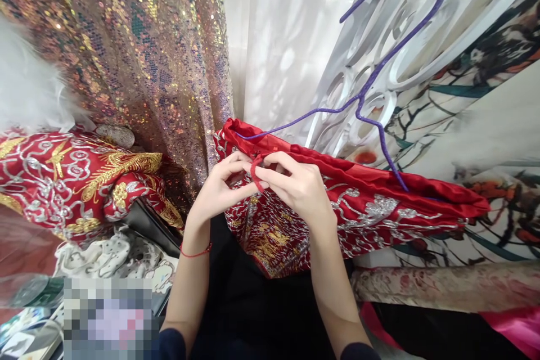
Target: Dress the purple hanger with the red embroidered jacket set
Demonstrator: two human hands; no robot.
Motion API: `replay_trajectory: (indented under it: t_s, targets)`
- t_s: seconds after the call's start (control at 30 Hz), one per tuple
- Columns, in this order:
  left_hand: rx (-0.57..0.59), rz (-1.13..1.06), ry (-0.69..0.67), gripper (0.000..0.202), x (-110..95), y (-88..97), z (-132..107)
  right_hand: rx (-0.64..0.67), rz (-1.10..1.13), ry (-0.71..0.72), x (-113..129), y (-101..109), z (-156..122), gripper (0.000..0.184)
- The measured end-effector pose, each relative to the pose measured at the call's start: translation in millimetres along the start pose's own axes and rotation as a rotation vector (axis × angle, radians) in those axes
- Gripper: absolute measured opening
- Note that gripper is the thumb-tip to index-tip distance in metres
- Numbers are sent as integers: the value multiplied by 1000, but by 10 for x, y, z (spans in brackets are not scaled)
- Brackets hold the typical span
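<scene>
A red skirt-like garment [367,208] with silver and gold embroidery hangs in front of me, its satin waistband spread along a purple wire hanger [371,81]. At the band's left part, a red cord [255,174] forms a small loop between my fingers. My left hand [225,183] pinches the cord from the left, thumb and fingertips closed together. My right hand [297,185] holds the cord from the other side with thumb and index finger pressed together. A thin red string bracelet circles my left wrist. The cord's ends are partly hidden by my fingers.
Another red embroidered garment [80,180] lies at the left, beside white fluffy trim [34,79]. Below are pale shoes [109,256] and a plastic bottle [37,291]. Sequined fabric [139,45] hangs behind; a white openwork panel [422,34] stands at the right.
</scene>
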State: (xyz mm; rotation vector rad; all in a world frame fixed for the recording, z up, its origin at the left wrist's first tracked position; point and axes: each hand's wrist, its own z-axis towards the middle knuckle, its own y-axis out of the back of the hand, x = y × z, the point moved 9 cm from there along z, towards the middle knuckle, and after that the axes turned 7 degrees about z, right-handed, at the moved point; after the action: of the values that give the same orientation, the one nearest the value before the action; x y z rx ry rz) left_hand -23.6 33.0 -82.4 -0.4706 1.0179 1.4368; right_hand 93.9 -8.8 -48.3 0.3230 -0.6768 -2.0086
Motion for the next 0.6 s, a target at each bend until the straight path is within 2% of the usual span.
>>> replay_trajectory:
  t_s: [0.27, 0.4, 0.47, 0.6]
  targets:
    - [-90, -67, 66, 27, 118, 37, -30, -137, -5, -56, -25, 21, -21, 19]
    - [-210, -122, 114, 29, 216, 116, -24, -206, -10, -162, -110, 26, -48, 16]
    - [-282, -117, 91, 28, 221, 167, -3, -253, 0, -229, -168, 47, -71, 16]
    - [-425, 64, 9, 23, 185, 291, 12, -374, -17, -343, -256, 154, -148, 15]
